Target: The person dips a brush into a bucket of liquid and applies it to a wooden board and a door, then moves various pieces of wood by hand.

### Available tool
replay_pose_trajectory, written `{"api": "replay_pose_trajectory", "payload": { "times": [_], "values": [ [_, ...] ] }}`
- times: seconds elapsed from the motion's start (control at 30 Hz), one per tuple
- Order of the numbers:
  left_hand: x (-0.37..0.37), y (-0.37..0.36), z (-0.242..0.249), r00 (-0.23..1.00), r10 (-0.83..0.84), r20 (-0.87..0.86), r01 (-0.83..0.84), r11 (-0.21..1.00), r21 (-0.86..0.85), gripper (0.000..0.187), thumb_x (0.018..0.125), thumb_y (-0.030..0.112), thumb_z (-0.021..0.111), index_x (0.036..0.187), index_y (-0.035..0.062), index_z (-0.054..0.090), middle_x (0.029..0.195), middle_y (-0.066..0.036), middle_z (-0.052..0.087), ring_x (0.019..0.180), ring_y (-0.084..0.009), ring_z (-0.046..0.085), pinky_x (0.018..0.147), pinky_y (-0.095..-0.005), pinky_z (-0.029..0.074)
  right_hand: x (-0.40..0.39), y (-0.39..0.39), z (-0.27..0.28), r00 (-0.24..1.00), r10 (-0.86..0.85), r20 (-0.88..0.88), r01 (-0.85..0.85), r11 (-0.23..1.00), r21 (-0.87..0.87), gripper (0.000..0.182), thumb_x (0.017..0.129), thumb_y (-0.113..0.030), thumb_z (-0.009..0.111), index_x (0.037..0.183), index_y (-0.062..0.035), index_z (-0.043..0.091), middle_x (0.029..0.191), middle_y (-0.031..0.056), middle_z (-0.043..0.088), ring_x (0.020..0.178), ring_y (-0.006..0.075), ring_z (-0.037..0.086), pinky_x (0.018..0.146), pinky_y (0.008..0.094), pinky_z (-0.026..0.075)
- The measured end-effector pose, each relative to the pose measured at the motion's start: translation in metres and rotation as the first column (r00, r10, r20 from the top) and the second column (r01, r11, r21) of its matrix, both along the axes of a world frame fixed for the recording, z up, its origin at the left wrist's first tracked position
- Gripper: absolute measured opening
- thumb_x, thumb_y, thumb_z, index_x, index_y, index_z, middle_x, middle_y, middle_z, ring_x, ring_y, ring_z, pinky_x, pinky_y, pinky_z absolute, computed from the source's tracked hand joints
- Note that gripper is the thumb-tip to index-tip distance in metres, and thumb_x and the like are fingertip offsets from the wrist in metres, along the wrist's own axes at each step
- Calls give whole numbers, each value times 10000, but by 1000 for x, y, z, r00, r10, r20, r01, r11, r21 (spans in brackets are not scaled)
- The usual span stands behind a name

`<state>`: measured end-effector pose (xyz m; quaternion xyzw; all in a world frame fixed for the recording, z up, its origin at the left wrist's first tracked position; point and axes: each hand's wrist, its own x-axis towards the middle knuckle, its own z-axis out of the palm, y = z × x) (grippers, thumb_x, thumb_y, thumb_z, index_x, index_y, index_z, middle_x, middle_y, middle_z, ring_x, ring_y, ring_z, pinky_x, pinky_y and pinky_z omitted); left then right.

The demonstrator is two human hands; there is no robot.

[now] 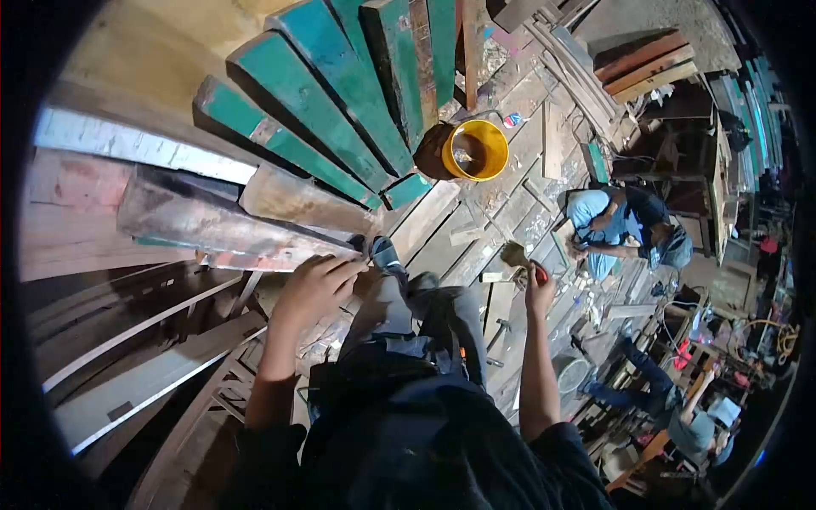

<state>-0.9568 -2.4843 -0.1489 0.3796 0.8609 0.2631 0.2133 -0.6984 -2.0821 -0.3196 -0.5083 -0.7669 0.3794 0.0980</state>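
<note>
My right hand [539,293] is closed round the red handle of a paintbrush [514,255], whose wide brown bristles point away from me over the plank floor. My left hand [316,291] has its fingers stretched out at the near end of a thick, worn wooden beam [212,223]. Beyond the beam, long green-painted planks [327,98] lie side by side. A yellow bucket [481,176] stands on the floor ahead of the brush, with some liquid and a pale thing inside.
A hammer [500,331] lies on the floor [433,217] near my right leg. One person [633,225] crouches at the right, another [693,425] works farther back. Wooden frames [153,314] stand at the left. A grey bucket [571,374] and wood offcuts [466,234] are nearby.
</note>
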Motion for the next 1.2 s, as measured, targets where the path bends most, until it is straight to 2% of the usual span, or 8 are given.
{"api": "replay_pose_trajectory", "payload": {
  "times": [0.2,0.3,0.47,0.5,0.6,0.77,0.93,1.2],
  "values": [
    [22,2,-1,947,297,125,-275,946,-170,189,855,105,670,1041,91,698,933,-113,683,853,-343,646,761,-433,514,-105,109,-100,994,96,-54,-103,986,-133,214,917,-167,686,1043,1,732,813,106,741,735,152,700,687,314,533],
    [80,-19,-24,898,437,-50,-427,838,-339,173,860,101,679,1019,37,695,926,-146,679,849,-349,638,743,-450,498,-169,155,-176,933,309,184,-318,948,22,194,862,-171,691,988,-31,736,807,204,702,698,321,684,667,374,525],
    [125,63,-28,540,799,267,-496,557,-665,349,959,220,642,1252,30,625,1171,-192,661,1084,-342,633,922,-434,498,-261,208,-287,859,448,249,-466,885,15,218,865,-192,641,996,-49,740,885,223,701,825,388,690,721,417,544],
    [100,124,-24,424,883,200,-616,444,-651,178,953,89,607,1101,54,701,1031,-130,724,970,-302,687,869,-388,530,-272,219,-318,852,464,241,-487,872,44,227,871,-192,636,1016,-45,730,899,231,697,835,392,687,732,418,545],
    [142,151,-96,210,875,435,-718,441,-538,204,922,55,623,1112,47,700,1098,-149,710,1002,-289,679,876,-383,527,-306,241,-392,858,463,224,-446,887,-122,253,888,-197,631,1069,-33,694,940,241,687,883,412,672,768,431,545],
    [110,195,-156,11,873,487,-508,424,-749,211,955,135,600,1119,48,701,1023,-114,709,930,-238,667,810,-345,535,-346,276,-499,794,531,295,-536,841,-71,268,932,-248,596,1081,-36,665,954,251,679,917,431,658,779,488,532],
    [68,255,-192,-34,831,555,-615,420,-667,240,983,205,567,1114,56,702,1032,-124,707,964,-257,660,800,-361,535,-359,291,-574,728,529,437,-572,819,-40,327,960,-337,554,1039,-34,646,919,271,672,895,462,648,796,547,522],
    [75,256,-193,-36,859,511,-512,423,-748,241,973,196,574,1151,76,683,1069,-135,699,1002,-295,655,856,-386,522,-375,291,-565,759,557,337,-580,813,-37,384,929,-362,597,1028,2,668,905,318,649,898,486,632,774,545,523]
  ]
}}
